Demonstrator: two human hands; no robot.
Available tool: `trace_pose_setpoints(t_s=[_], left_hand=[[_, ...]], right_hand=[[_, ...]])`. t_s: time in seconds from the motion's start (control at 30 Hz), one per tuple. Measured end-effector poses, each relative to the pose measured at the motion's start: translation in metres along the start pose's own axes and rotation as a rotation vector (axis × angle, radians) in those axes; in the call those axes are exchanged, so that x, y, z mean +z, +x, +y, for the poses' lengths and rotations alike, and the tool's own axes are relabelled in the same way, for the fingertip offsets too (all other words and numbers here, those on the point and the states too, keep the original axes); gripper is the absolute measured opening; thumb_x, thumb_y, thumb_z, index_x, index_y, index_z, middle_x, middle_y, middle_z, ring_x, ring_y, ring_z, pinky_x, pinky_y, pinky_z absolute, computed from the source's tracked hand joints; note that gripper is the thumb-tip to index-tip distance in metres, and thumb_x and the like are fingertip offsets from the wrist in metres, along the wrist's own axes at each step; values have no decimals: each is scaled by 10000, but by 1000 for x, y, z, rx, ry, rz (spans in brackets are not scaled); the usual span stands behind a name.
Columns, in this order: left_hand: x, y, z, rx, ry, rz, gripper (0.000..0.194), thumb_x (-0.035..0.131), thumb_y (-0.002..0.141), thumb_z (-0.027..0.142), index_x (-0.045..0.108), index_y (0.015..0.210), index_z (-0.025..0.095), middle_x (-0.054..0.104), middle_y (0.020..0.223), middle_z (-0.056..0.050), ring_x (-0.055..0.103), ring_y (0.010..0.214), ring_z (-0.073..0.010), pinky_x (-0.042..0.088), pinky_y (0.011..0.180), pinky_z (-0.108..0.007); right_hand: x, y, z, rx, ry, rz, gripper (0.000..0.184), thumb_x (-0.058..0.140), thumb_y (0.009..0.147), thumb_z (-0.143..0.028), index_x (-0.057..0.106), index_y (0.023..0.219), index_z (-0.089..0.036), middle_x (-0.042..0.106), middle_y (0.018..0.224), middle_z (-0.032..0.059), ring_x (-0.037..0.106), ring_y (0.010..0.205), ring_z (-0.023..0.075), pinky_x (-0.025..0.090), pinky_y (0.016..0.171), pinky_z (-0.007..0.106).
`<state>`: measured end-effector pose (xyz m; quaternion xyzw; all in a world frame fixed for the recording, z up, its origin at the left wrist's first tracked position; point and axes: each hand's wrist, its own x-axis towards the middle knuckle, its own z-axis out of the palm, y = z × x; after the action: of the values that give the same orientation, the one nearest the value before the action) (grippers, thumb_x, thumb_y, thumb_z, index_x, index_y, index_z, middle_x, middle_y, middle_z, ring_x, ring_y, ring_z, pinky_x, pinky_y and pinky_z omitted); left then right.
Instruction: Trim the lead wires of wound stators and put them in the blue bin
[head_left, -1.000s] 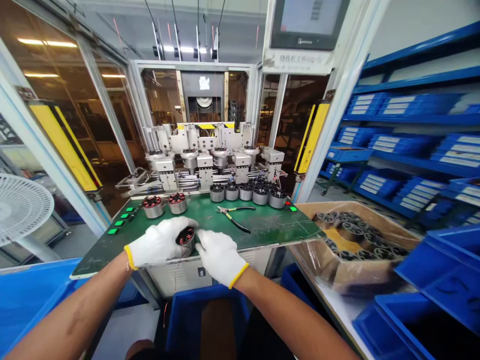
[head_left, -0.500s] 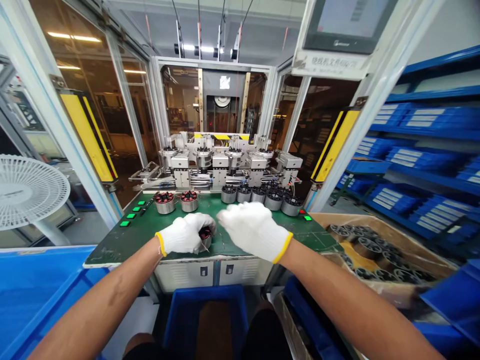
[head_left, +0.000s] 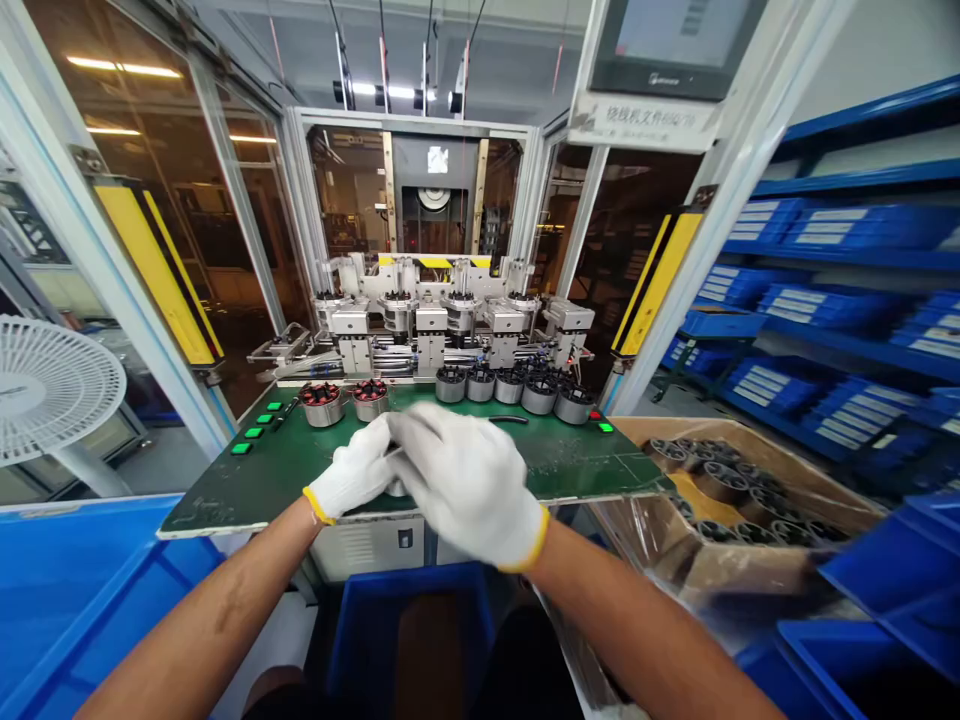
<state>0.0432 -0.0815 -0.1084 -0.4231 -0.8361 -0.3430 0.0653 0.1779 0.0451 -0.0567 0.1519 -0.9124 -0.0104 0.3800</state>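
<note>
Left hand (head_left: 352, 474) and right hand (head_left: 480, 482) meet at a largely hidden metal part (head_left: 396, 488), near the counter's (head_left: 240, 490) front edge; grip closure undeterminable. Handwork appears underway; next move calls for steadying. Red-wound cores (head_left: 322, 408) stand behind.

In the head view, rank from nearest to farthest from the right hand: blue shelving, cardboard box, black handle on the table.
1. Black handle: just beyond the right hand, on the table.
2. Cardboard box: right of the table.
3. Blue shelving: far right, background.
</note>
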Motion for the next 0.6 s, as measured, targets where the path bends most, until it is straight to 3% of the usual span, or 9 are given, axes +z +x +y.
trace_pose_setpoints(t_s=[0.03, 0.1, 0.17, 0.27, 0.37, 0.47, 0.6], left_hand=[[-2, 0, -2, 0, -40, -6, 314, 411, 876, 358, 624, 1064, 223, 633, 1080, -53, 570, 1032, -221, 435, 906, -336], [-3, -1, -6, -14, -150, -18, 360, 362, 920, 407, 597, 1122, 223, 618, 1135, -32, 557, 1061, -187, 413, 950, -307], [-3, -2, -10, -30, -258, -43, 390, 362, 923, 433, 578, 1155, 206, 607, 1167, -34, 546, 1089, -184, 394, 981, -307], [-1, -5, -14, -113, -308, -140, 463, 545, 817, 394, 511, 1243, 217, 627, 1116, -29, 585, 1023, -203, 443, 927, -327], [-2, -6, -13, -211, -272, -204, 684, 686, 672, 373, 457, 1298, 219, 652, 1011, -29, 631, 862, -213, 501, 813, -340], [-4, -8, -10, -200, -303, -226, 671, 663, 698, 399, 450, 1303, 202, 656, 999, -45, 641, 772, -193, 516, 759, -328], [-10, -7, -4, -161, -282, -227, 570, 635, 735, 374, 491, 1266, 224, 649, 1050, -31, 643, 809, -179, 505, 770, -302]], right_hand=[[-1, -17, -6, -43, 49, 13, 280, 399, 941, -388, 593, 1079, -239, 631, 1063, 26, 598, 820, 178, 421, 692, 316], [8, -48, -14, -125, 106, -92, 289, 380, 943, -405, 615, 988, -243, 651, 971, 12, 593, 746, 161, 411, 630, 302], [28, -69, -16, 6, 11, -223, 326, 348, 951, -350, 596, 1117, -219, 634, 1101, 62, 595, 705, 163, 412, 590, 302], [60, -73, -6, 271, -136, -322, 456, 271, 964, -297, 415, 1383, -191, 441, 1393, 147, 621, 751, 182, 444, 612, 320], [74, -59, 10, 322, -85, -322, 471, 260, 968, -324, 359, 1418, -227, 378, 1448, 121, 632, 828, 185, 466, 674, 319], [70, -47, 20, 318, -62, -315, 441, 301, 957, -325, 395, 1380, -240, 534, 1290, 103, 626, 835, 200, 457, 676, 323], [54, -46, 23, 299, -74, -431, 284, 356, 913, -242, 592, 1069, -227, 635, 883, 60, 618, 756, 230, 403, 619, 324]])
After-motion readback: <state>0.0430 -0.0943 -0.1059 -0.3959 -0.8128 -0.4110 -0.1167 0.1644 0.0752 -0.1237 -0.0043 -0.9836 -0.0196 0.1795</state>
